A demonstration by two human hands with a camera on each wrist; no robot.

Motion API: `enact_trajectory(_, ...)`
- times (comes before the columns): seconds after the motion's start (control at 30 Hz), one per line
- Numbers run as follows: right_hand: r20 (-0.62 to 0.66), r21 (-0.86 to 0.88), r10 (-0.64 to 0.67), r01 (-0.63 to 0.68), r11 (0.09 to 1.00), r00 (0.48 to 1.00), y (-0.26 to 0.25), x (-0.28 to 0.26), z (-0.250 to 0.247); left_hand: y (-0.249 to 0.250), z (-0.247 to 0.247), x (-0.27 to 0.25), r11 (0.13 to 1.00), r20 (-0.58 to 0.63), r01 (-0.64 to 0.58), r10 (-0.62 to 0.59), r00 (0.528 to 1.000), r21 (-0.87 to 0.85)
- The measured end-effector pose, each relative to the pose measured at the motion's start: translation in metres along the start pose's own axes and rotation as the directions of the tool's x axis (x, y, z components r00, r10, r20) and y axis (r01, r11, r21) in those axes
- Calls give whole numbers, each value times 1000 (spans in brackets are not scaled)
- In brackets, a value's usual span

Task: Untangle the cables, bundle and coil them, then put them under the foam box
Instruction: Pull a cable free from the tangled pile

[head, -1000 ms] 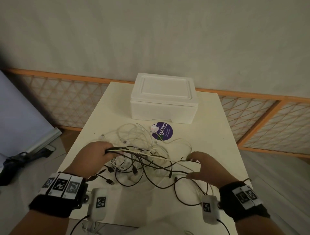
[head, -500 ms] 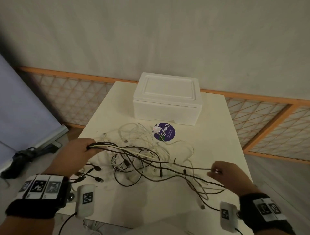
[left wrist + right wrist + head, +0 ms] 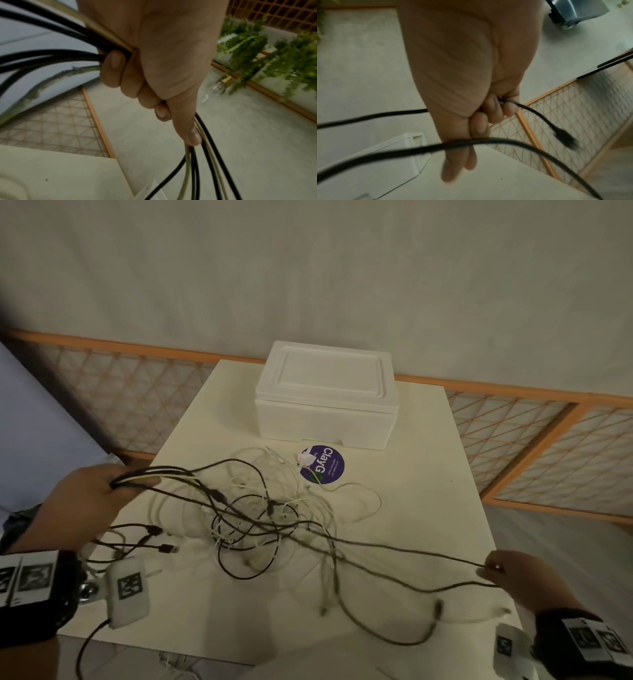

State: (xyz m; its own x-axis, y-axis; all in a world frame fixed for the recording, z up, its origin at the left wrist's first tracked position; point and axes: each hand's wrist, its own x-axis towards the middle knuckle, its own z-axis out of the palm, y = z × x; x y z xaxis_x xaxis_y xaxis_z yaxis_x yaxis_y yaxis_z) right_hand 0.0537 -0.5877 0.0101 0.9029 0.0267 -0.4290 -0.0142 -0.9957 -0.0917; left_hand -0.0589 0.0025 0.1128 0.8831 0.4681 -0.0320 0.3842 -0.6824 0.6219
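The left hand (image 3: pixel 85 494) grips several limp, light cables (image 3: pixel 260 518); the right hand (image 3: pixel 513 575) pinches 1 black cable (image 3: pixel 537 113). Best gripped near the plugs, probably.

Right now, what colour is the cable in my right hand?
Black; the cable pinched by the right hand shows best in the right wrist view.

Black and white cables (image 3: pixel 260 518), white foam box (image 3: pixel 325 402)
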Motion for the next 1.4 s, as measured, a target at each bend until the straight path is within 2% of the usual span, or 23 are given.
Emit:
enact_trajectory(0.1, 203, -22, 34, -30, 999, 979, -7, 0, -5, 26, 6, -7, 995, 115, -102, 99, 988, 19)
enact_trajectory(0.17, 226, -17, -54, 60, 998, 973, -28, 4, -11, 41, 9, -11, 987, 163, -157, 149, 975, 37)
enact_trajectory(0.23, 96, 82, -277, 269, 960, 956, -66, 3, -17, 48, 13, -12, 977, 173, -211, 202, 964, 37)
enact_trajectory(0.27, -19, 135, -397, 396, 909, 918, -90, 1, -17, 54, 15, -13, 970, 182, -241, 232, 956, 28)
enact_trajectory(0.33, -231, 154, -566, 604, 782, 791, -136, 0, -13, 70, 19, -18, 954, 188, -298, 291, 938, 10)
enact_trajectory(0.37, -275, 140, -613, 662, 736, 741, -155, 5, -6, 74, 19, -20, 949, 188, -316, 311, 932, -2)
enact_trajectory(0.4, -255, 115, -650, 690, 715, 716, -170, 10, 2, 75, 19, -21, 948, 184, -318, 316, 931, -18)
enact_trajectory(0.43, -176, 84, -663, 683, 726, 727, -181, 16, 11, 74, 17, -22, 947, 170, -320, 322, 931, -38)
enact_trajectory(0.5, 30, -4, -609, 609, 793, 793, -185, 29, 26, 65, 7, -20, 953, 103, -300, 303, 948, -38)
enact_trajectory(0.57, 94, -35, -544, 549, 835, 834, -174, 36, 29, 57, -3, -19, 952, 80, -296, 302, 950, -84)
enact_trajectory(0.73, -89, 140, -306, 316, 938, 948, -101, 42, 3, 14, -32, -15, 980, 4, -191, 191, 981, 56)
enact_trajectory(0.77, -134, 205, -239, 263, 943, 962, -88, 43, -4, -4, -35, -10, 990, -6, -117, 118, 993, 82)
enact_trajectory(0.8, -167, 285, -171, 213, 934, 971, -78, 43, -10, -20, -39, -8, 997, 48, -62, 59, 997, 48)
enact_trajectory(0.83, -191, 379, -109, 176, 908, 976, -71, 42, -16, -31, -40, -8, 997, 25, -46, 45, 999, 63)
enact_trajectory(0.9, -226, 525, -33, 150, 838, 974, -70, 38, -27, -26, -38, -10, 993, 17, -82, 81, 997, 83)
enact_trajectory(1.03, -342, 568, -68, 263, 779, 937, -96, 34, -38, 16, -26, -19, 977, 123, -189, 177, 977, 97)
enact_trajectory(1.1, -333, 578, -111, 296, 761, 936, -118, 32, -42, 29, -14, -20, 970, 151, -228, 214, 965, 80)
enact_trajectory(1.17, -314, 456, -198, 331, 826, 928, -144, 27, -45, 46, 0, -23, 944, 210, -304, 273, 939, 130)
enact_trajectory(1.2, -332, 370, -261, 379, 848, 907, -159, 19, -51, 56, 8, -25, 927, 233, -334, 292, 928, 169)
enact_trajectory(1.23, -366, 335, -328, 452, 827, 871, -175, 9, -58, 63, 17, -26, 907, 248, -380, 332, 910, 180)
enact_trajectory(1.3, -383, 395, -517, 642, 657, 765, -214, -25, -74, 82, 33, -29, 857, 280, -456, 388, 878, 242)
enact_trajectory(1.33, -329, 411, -630, 707, 575, 703, -236, -44, -79, 92, 41, -32, 826, 299, -493, 415, 860, 273)
enact_trajectory(1.4, -170, 344, -793, 789, 508, 585, -272, -64, -74, 107, 57, -37, 798, 322, -542, 457, 829, 264)
